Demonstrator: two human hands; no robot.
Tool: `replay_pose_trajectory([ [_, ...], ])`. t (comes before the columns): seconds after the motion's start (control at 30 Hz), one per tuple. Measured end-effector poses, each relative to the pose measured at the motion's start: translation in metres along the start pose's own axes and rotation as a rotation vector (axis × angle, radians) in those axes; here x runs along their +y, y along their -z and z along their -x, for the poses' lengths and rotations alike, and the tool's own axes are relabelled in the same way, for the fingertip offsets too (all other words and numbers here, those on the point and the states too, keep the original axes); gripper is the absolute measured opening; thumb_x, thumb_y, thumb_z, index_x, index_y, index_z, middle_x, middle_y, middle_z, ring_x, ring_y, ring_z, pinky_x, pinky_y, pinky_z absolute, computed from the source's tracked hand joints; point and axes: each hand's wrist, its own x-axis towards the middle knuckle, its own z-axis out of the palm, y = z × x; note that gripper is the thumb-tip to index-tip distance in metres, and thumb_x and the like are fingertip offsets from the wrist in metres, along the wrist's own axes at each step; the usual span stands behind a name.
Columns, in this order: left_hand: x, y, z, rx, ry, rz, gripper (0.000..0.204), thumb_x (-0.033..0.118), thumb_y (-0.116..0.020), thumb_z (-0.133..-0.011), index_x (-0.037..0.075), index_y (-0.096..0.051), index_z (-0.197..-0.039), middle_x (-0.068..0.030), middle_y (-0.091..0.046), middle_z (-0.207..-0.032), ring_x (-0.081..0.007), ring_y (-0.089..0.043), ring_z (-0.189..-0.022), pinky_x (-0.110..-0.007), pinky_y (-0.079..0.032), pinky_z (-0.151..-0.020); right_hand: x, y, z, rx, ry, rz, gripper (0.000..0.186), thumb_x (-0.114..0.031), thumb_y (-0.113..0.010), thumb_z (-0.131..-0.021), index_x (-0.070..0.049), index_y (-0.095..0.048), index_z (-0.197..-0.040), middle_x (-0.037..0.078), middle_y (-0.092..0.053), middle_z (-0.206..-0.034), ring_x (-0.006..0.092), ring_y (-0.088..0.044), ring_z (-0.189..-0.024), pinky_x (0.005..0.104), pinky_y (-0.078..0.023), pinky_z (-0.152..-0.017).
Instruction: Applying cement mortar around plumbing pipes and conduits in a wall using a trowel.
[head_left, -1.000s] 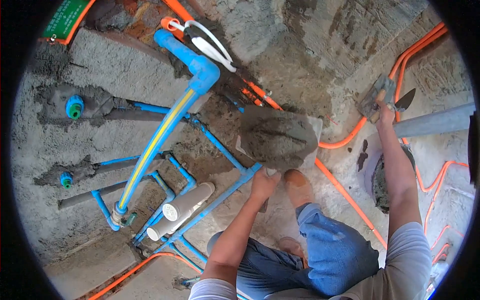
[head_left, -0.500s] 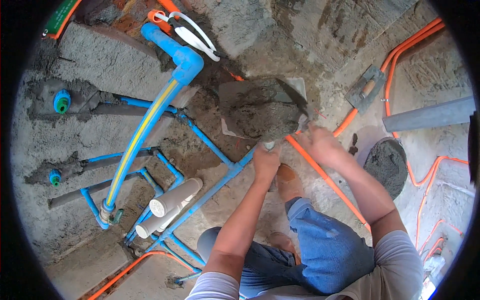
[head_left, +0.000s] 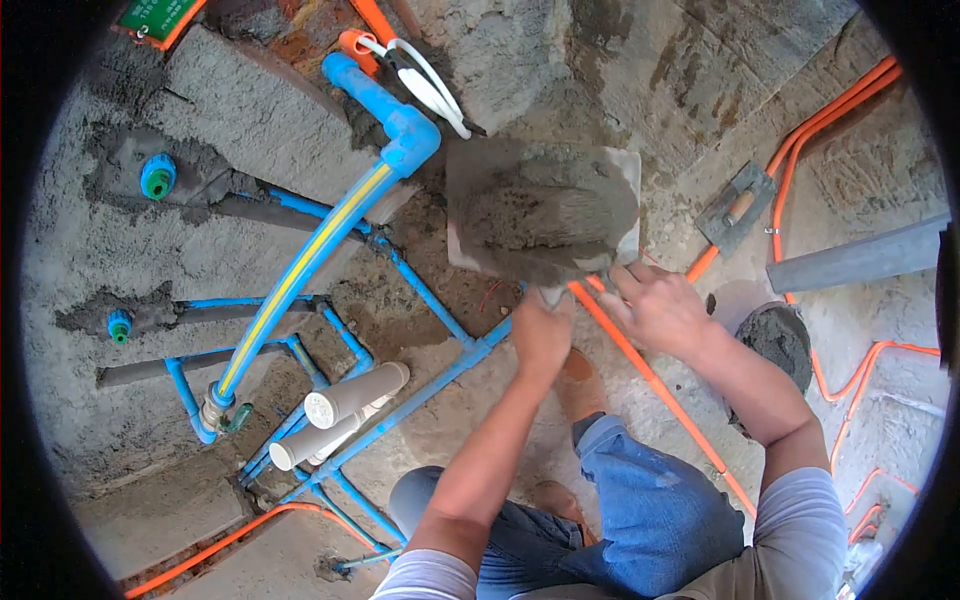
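A pale rectangular board (head_left: 628,180), heaped with wet grey mortar (head_left: 540,205), lies in front of me at the top middle. My left hand (head_left: 541,335) is closed around a pale handle (head_left: 553,294) by the board's near edge; whether it joins the board is hidden. At the near right corner is my right hand (head_left: 662,308), its fingers curled in; what they grip, if anything, cannot be made out. A grey ridge of mortar hangs along the near edge between both hands. Further right, a trowel (head_left: 737,206) with a wooden handle rests across an orange conduit.
A container of mortar (head_left: 775,350) stands beyond my right forearm. Blue water pipes (head_left: 430,290) and an orange conduit (head_left: 650,378) cross the floor. Beside them lie pale capped pipes (head_left: 360,392). A thick blue-and-yellow pipe (head_left: 310,275) arches at left. A grey bar (head_left: 860,250) juts in from the right.
The board has gone from tilted to flatter in view, and its mortar looks more spread and streaked. My right hand has shifted slightly right and down. The whole view has shifted a little.
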Motion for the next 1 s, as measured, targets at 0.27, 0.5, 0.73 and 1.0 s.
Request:
replay_pose_trajectory([
  [0.27,0.012,0.025,-0.040,-0.196,0.199,0.221,0.027,0.012,-0.065,-0.081,-0.002,-0.059,-0.103,-0.0100,-0.065,-0.079,-0.0132,-0.060,-0.061,-0.030,-0.048,-0.053,0.006,0.014,0.009,0.264,-0.038,-0.241,0.036,-0.032,-0.063,-0.083,-0.001,-0.062,-0.101,0.021,-0.065,-0.082,0.0369,-0.065,-0.073,0.0435,-0.053,-0.066],
  [0.5,0.007,0.021,-0.004,-0.055,-0.262,0.015,0.030,0.017,-0.067,-0.080,-0.002,-0.059,-0.102,-0.0057,-0.063,-0.077,-0.0142,-0.058,-0.059,-0.031,-0.046,-0.047,0.037,0.034,-0.006,0.252,0.092,0.133,0.035,-0.034,-0.062,-0.084,-0.004,-0.063,-0.102,0.016,-0.065,-0.079,0.0329,-0.065,-0.075,0.0405,-0.053,-0.064],
  [0.73,0.009,0.013,-0.038,-0.239,0.254,0.235,0.028,0.015,-0.065,-0.080,-0.002,-0.059,-0.101,-0.0141,-0.066,-0.080,-0.0232,-0.064,-0.064,-0.035,-0.051,-0.055,0.014,-0.001,-0.014,0.297,-0.183,-0.612,0.043,-0.036,-0.063,-0.084,0.000,-0.065,-0.107,0.021,-0.066,-0.099,0.0388,-0.065,-0.087,0.0430,-0.052,-0.077],
  [1.0,0.017,0.035,-0.036,-0.259,0.238,0.242,0.019,0.011,-0.067,-0.079,0.000,-0.057,-0.090,-0.0036,-0.056,-0.065,-0.0097,-0.047,-0.045,-0.027,-0.036,-0.039,0.067,0.034,-0.020,0.385,0.033,-0.017,0.033,-0.030,-0.066,-0.080,-0.006,-0.066,-0.102,0.016,-0.063,-0.080,0.0330,-0.064,-0.074,0.0427,-0.052,-0.065],
])
